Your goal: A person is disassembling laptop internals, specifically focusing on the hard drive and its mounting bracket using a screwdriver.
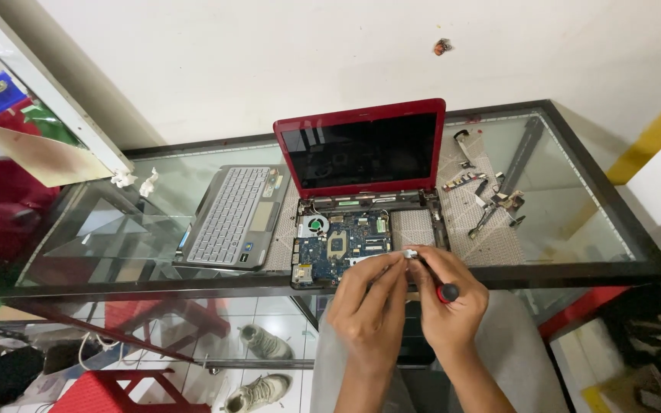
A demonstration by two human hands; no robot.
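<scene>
A red laptop stands open on a glass table, its keyboard cover removed and the blue motherboard with a small fan exposed. My left hand pinches a small white part at the front edge of the base. My right hand grips a screwdriver with a red and black handle, its tip pointing at that same small part. Both hands meet over the lower right of the open base.
The removed grey keyboard panel lies left of the laptop. Loose small parts and brackets sit on a dotted mat to the right. Crumpled white scraps lie at the back left. Shoes and a red stool show below the glass.
</scene>
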